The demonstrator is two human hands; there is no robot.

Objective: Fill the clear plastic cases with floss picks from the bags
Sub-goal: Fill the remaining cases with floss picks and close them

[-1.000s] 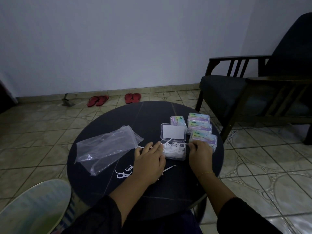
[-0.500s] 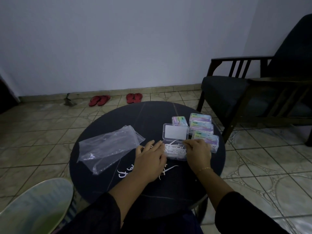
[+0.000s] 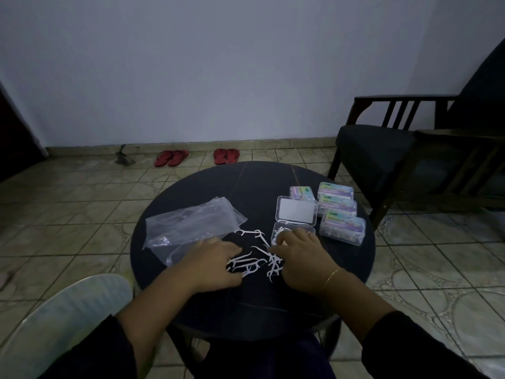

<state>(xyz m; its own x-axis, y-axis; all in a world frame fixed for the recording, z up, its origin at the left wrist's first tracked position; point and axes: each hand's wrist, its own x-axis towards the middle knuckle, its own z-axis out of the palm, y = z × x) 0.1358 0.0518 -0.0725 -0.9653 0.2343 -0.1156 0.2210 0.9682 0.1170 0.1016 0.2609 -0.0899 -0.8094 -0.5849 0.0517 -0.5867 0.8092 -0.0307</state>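
An open clear plastic case stands on the round dark table, lid tilted back, with white floss picks in its base. Loose floss picks lie scattered between my hands. My left hand lies flat on the table, fingers spread, fingertips touching the left picks. My right hand covers the front of the case base, fingers curled on a small bunch of picks at the case's near-left corner. Empty clear plastic bags lie crumpled at the table's left.
Several closed, filled cases with coloured labels are grouped at the table's right edge. A dark wooden armchair stands right of the table. A pale round seat is near my left arm. Red sandals lie by the wall.
Both hands have drawn back from the case toward me. My left hand slid left, uncovering more loose picks. My right hand moved from the case's right side to its front-left corner.
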